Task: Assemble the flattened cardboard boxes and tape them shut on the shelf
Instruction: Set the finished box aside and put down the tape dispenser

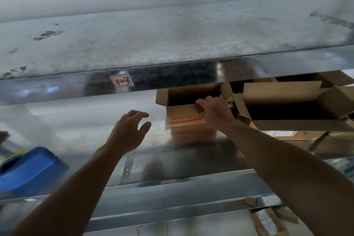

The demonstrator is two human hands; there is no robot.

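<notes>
Because the shelf (95, 130) is a broad sheet of shiny, slick-looking metal, an empty carton should slide across it at a light pull, so the grip matters more than strength. The larger open box (297, 125) sits toward the shelf's right edge with its flaps splayed upward. Just beside it, right of the shelf's middle and well back from the front edge, stands the small box (183, 119), open at the top with a red printed band on its near wall. Both look like thin corrugated card. I judge them light, stiff along the folds, and apt to buckle or crease if squeezed mid-panel, so a corner or a folded edge is the safer hold, with a second hand steadying the far side. A blue tape dispenser (28, 168) lies near the shelf's front-left corner, well apart from the small box. The right hand (214, 111) grips the top edge of the small box's near wall by its right corner, fingers curled over the edge and into the box. Its thumb is hidden. The left hand (126, 132) hovers to the left of that box, touching nothing, with the fingers spread and loosely bent and the thumb held apart. A small handwritten label (121, 81) is stuck on the front lip of the shelf above
</notes>
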